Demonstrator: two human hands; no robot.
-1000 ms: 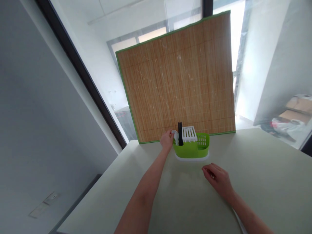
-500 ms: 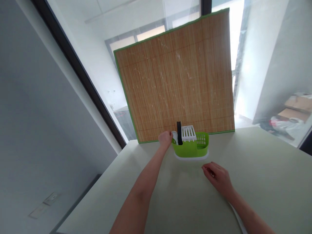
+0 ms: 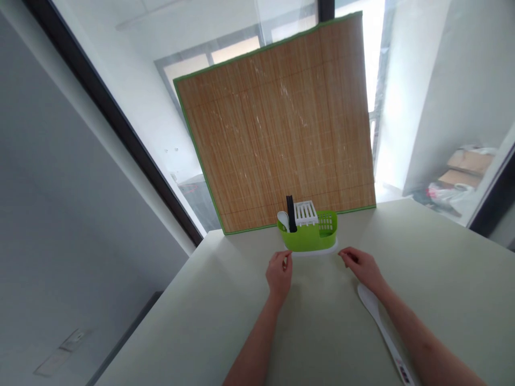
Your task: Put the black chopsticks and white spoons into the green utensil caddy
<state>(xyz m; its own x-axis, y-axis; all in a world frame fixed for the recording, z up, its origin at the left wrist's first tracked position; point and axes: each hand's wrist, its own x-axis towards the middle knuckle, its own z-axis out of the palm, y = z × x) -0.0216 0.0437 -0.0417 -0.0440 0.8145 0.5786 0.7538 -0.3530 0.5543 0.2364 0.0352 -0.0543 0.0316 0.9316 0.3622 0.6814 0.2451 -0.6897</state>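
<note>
A green utensil caddy [image 3: 306, 239] with a white slotted rack [image 3: 304, 213] on top stands upright on its white base tray [image 3: 317, 252]. In its left end are a small white spoon [image 3: 283, 219] and a tall black utensil [image 3: 291, 213]. My left hand [image 3: 279, 274] is closed, its fingertips at the left front edge of the base; whether they touch is unclear. Near the base's right end, my right hand [image 3: 362, 268] is also closed, thumb and fingers pinched together. Neither hand shows anything in it. A long white spoon [image 3: 380, 324] lies beside my right forearm.
Everything stands on a pale table [image 3: 325, 332]. A bamboo mat [image 3: 277, 128] with green edging leans upright behind the caddy, against a glass window. To the left is a grey wall [image 3: 72, 225]. Cardboard boxes [image 3: 469, 163] and plastic bags show beyond the glass at right.
My left hand has come away from the small spoon at the caddy's left end, down to the base's front. My right hand has moved closer to the base. More of the long spoon shows.
</note>
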